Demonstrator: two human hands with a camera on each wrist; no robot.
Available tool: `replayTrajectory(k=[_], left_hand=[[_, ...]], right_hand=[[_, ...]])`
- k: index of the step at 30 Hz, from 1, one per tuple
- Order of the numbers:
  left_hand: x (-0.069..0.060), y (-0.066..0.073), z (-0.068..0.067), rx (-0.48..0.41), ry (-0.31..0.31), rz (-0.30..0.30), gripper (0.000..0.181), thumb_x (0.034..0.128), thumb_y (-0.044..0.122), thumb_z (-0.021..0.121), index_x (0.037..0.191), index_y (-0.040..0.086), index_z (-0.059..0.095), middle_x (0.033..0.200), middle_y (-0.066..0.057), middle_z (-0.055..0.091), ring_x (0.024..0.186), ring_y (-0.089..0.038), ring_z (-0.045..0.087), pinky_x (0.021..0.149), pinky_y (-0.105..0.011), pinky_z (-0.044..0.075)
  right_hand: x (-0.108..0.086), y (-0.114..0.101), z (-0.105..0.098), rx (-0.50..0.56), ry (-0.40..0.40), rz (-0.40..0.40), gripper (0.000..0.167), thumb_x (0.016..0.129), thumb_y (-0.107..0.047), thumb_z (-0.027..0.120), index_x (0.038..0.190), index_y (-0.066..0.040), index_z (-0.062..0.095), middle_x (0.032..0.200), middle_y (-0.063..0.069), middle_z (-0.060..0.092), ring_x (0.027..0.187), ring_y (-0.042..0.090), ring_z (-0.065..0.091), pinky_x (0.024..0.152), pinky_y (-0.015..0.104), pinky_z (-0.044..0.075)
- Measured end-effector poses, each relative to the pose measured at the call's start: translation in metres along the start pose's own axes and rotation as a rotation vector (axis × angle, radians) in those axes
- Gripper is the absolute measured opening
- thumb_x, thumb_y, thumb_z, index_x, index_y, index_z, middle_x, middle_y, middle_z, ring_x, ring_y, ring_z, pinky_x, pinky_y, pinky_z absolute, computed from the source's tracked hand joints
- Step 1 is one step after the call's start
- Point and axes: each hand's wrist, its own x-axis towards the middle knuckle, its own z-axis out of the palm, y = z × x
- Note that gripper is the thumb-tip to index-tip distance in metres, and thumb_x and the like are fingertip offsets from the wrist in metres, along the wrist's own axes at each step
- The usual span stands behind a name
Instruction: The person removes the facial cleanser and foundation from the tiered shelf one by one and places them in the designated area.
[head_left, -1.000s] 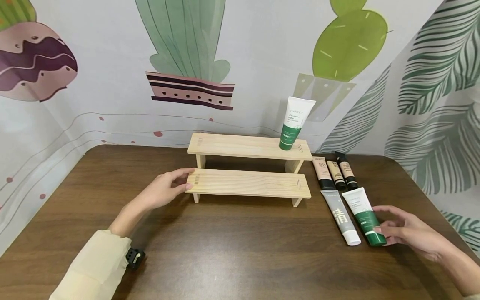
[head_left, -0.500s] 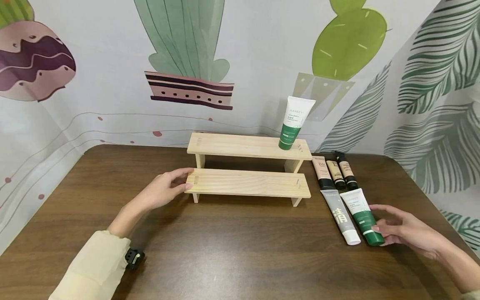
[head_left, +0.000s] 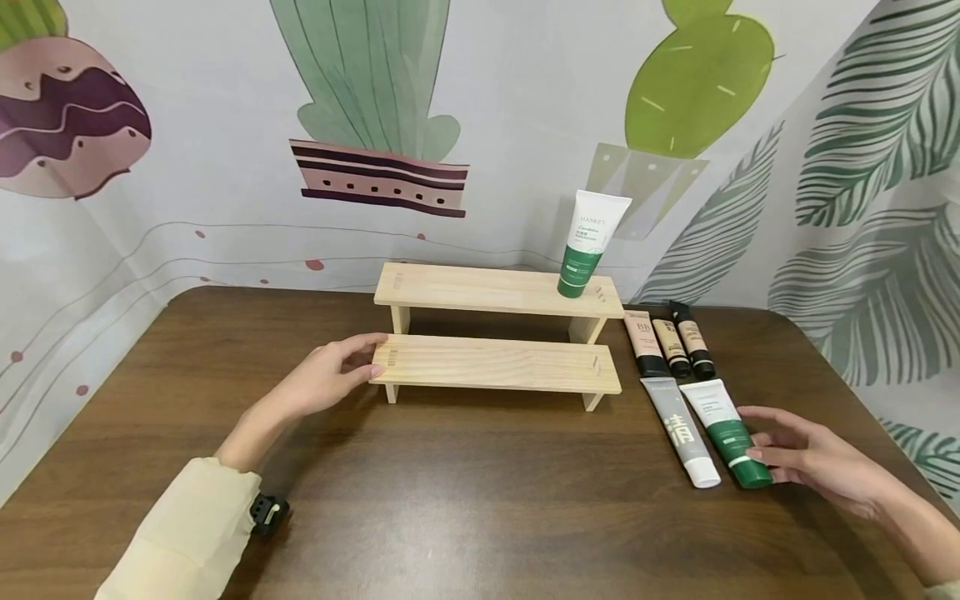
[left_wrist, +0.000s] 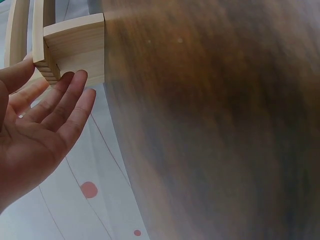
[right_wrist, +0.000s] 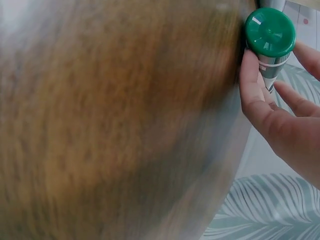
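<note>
At the left end of a two-tier wooden display stand (head_left: 495,362), my left hand (head_left: 326,379) pinches the lower board, thumb at its front corner and index finger at the back. The left wrist view shows the stand's side panel (left_wrist: 77,42) with the other fingers of that hand (left_wrist: 42,130) beside it. A white and green squeeze tube (head_left: 726,429) lies on the table at the right. My right hand (head_left: 821,462) grips it near its cap end from the right side. Its green cap (right_wrist: 270,32) faces the right wrist camera, between the fingers and thumb.
A matching white and green tube (head_left: 588,246) stands upright on the upper board's right end. A grey tube (head_left: 678,429) lies left of the held one. Behind are a pink BB tube (head_left: 643,342) and two small black-capped tubes (head_left: 693,337). A printed cloth (head_left: 517,125) hangs behind the table.
The gripped tube has shifted slightly left, closer to the grey tube, with my right hand moving along. My left hand and the stand have stayed in place.
</note>
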Motion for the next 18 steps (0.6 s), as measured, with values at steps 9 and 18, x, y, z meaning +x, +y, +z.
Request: replayTrajectory(k=[9, 18], left_hand=[[0.0005, 0.0002, -0.0002, 0.010, -0.002, -0.002, 0.043, 0.0902, 0.008, 0.057, 0.129, -0.006, 0.045, 0.111, -0.022, 0.059, 0.099, -0.029, 0.058, 0.081, -0.043, 0.048], [-0.0008, 0.0012, -0.0002, -0.008, -0.001, -0.008, 0.042, 0.0905, 0.009, 0.057, 0.129, -0.005, 0.046, 0.112, -0.022, 0.059, 0.101, -0.030, 0.058, 0.083, -0.043, 0.047]], right_hand=[[0.0030, 0.0032, 0.0017, 0.149, -0.066, -0.043, 0.055, 0.092, 0.010, 0.041, 0.128, -0.030, 0.048, 0.102, 0.005, 0.057, 0.088, 0.015, 0.060, 0.070, 0.032, 0.052], [0.0094, 0.0016, 0.0029, 0.105, -0.050, -0.015, 0.053, 0.092, 0.007, 0.045, 0.126, -0.033, 0.049, 0.103, 0.006, 0.055, 0.088, 0.014, 0.059, 0.071, 0.033, 0.052]])
